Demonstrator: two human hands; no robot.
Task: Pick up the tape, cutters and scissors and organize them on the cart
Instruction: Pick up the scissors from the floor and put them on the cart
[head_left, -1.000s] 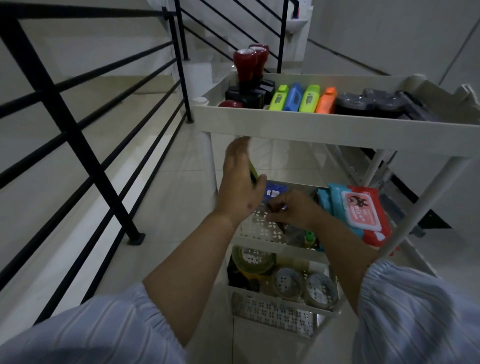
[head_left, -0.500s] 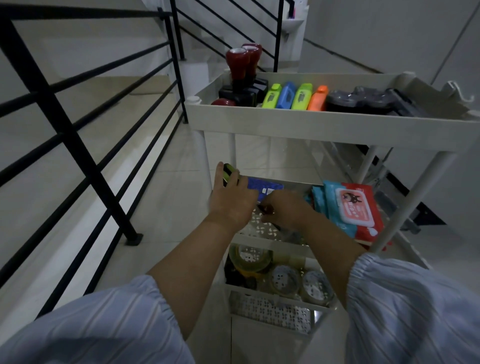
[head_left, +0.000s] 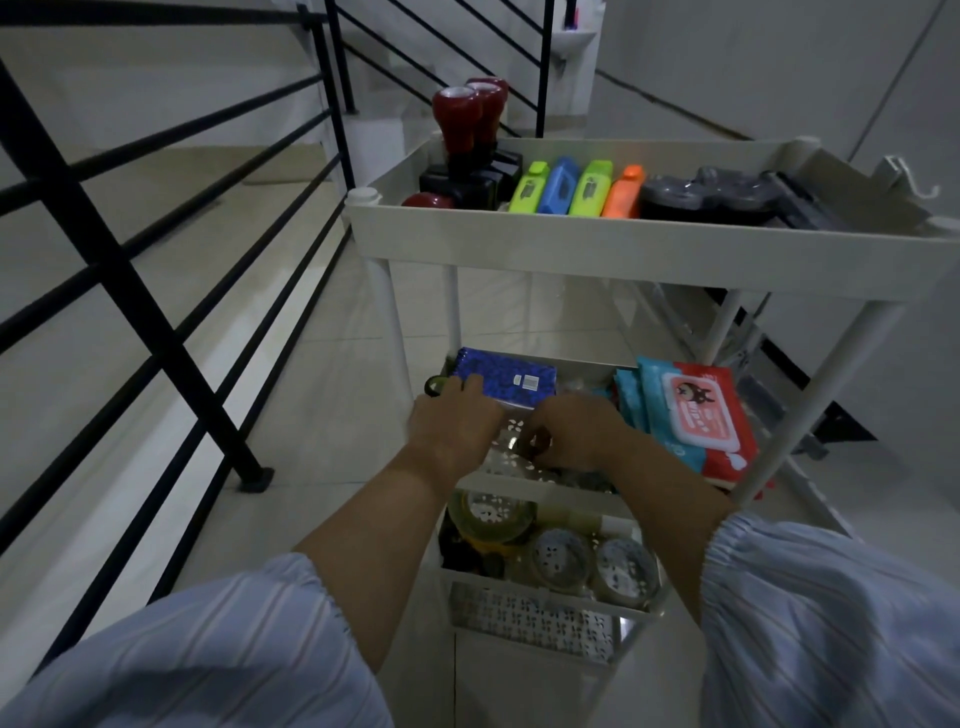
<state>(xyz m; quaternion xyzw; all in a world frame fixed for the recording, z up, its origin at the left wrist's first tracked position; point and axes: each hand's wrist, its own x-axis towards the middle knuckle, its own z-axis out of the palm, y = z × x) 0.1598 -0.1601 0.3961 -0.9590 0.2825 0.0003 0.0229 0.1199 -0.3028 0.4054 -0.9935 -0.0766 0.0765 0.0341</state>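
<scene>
Hands (head_left: 519, 431) over middle shelf, left gripping scissors (head_left: 435, 385).

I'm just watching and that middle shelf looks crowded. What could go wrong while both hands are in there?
1. The left hand holds a green-handled item at the middle shelf's left edge; if the grip slips, it may drop to the floor.
2. The right hand works close beside the wipes packs, which already overhang the right side; a nudge might push them off.
3. Dim light makes small items hard to see.
</scene>
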